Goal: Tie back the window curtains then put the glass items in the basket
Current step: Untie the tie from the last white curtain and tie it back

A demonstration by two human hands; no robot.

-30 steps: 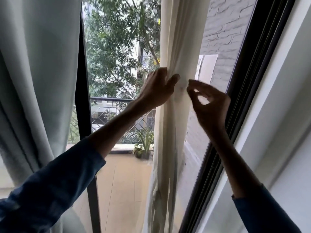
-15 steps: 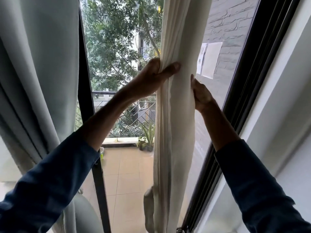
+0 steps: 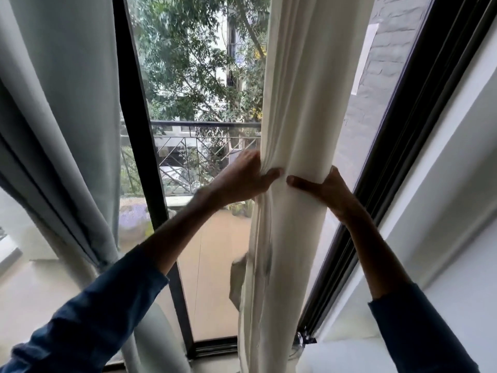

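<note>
Head camera showed the left hand (image 3: 239,181) and right hand (image 3: 329,188) clasping the cream curtain (image 3: 301,103) from both sides. Their fingers were curled tight round it, thumbs nearly meeting, probably to bunch the cloth into a narrow column for tying, just beside the window frame (image 3: 390,157).

A black window frame (image 3: 135,130) stood in the middle. Outside were green trees (image 3: 193,63), a dark balcony railing (image 3: 204,124) and a grey brick wall (image 3: 382,98).
</note>
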